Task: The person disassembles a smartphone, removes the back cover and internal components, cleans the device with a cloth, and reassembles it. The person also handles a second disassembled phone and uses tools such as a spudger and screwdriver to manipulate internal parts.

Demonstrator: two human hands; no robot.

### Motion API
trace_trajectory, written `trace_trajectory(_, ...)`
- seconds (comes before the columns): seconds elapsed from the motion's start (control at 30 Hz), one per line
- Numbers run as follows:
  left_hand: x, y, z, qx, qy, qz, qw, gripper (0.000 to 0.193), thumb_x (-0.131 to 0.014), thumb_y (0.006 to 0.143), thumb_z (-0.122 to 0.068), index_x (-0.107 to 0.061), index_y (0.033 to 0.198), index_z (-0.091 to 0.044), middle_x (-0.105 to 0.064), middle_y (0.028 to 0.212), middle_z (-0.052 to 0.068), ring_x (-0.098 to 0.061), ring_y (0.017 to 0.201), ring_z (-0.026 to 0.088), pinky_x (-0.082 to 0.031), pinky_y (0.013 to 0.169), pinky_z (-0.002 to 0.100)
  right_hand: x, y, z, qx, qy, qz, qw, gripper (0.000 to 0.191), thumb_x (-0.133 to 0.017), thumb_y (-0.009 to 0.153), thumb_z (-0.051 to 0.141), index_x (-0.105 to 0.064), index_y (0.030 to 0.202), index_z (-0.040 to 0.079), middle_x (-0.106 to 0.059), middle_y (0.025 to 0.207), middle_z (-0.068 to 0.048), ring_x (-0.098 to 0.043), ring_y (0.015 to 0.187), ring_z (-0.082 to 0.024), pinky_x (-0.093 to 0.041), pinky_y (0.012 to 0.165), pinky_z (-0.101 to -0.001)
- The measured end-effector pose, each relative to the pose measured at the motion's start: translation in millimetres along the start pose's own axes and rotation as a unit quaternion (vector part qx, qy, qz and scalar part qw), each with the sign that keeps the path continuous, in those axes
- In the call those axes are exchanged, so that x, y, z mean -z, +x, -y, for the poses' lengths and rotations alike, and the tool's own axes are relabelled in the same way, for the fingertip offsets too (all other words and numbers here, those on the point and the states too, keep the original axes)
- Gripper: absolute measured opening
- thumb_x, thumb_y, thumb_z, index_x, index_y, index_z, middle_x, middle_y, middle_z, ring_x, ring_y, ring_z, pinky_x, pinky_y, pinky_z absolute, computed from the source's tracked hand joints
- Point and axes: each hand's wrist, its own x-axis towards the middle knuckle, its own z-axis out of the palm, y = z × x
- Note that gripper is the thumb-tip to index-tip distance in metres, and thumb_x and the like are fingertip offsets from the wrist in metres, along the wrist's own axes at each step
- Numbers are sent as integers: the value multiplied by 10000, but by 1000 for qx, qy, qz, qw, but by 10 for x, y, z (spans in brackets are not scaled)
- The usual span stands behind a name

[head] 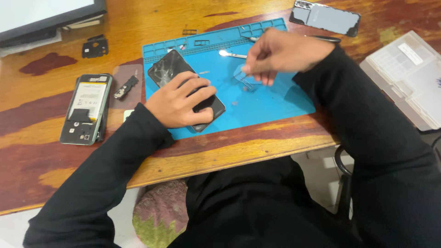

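Three phones show on this wooden table. One with a cracked black screen lies on the blue work mat, and the left hand presses down on it, fingers spread flat over its lower half, holding it rather than gripping. Its long axis runs diagonally, top end toward the mat's far-left corner, bottom end toward the near edge. The right hand hovers over the mat's middle, fingertips pinched on a thin pair of tweezers whose tips angle down at the mat; whether they hold anything is too blurred to tell. Just beyond lies one metal spudger. Off the mat, to the left, a second phone, opened, lies with its insides up, and a small black part sits beside it. A grey back cover lies at the far right, a clear plastic organiser box at the right edge, one monitor far left.
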Motion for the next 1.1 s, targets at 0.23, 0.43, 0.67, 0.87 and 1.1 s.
trace_trajectory(0.23, -21, -33, -1, 30, 1, 25, 999, 160, -700, 894, -140, -546, 880, -183, -648, 1189, 95, -637, 1136, 289, -514, 1004, 429, 235, -55, -185, -66, -148, -25, 987, 272, -651, 985, 276, -752, 990, 23, -714, 763, -79, -684, 669, -165, -593, 636, -298)
trace_trajectory(0.43, -35, -128, 37, 128, 12, 75, 989, 159, -682, 906, -134, -607, 1045, -158, -617, 1195, 92, -593, 1108, 279, -494, 977, 433, 25, -61, -18, -72, -205, 93, 972, 291, -680, 950, 312, -781, 927, 41, -749, 741, -80, -698, 642, -183, -574, 605, -316)
trace_trajectory(0.67, -103, -134, 11, 247, 11, 185, 951, 635, -719, 749, -209, -568, 1361, -139, -554, 1128, 109, -537, 1038, 303, -464, 822, 404, -127, -121, 150, 43, -323, 5, 945, 228, -789, 838, 317, -809, 925, 108, -766, 809, -82, -709, 730, -243, -551, 676, -376)
trace_trajectory(0.87, -238, 59, -66, 279, -6, 202, 939, 631, -648, 947, -610, -553, 1293, -91, -524, 1078, 178, -493, 963, 345, -407, 744, 454, -447, -109, 239, 215, -217, 39, 952, 197, -815, 790, 254, -807, 859, 70, -745, 805, -109, -724, 728, -247, -566, 652, -376)
trace_trajectory(1.1, -254, 183, -177, 301, -39, 189, 934, 673, -650, 936, -567, -534, 1310, -20, -490, 1073, 209, -458, 951, 362, -369, 798, 479, -568, -248, 173, 200, -276, -16, 940, 118, -756, 721, 122, -756, 747, 7, -706, 736, -163, -695, 699, -359, -559, 649, -438)
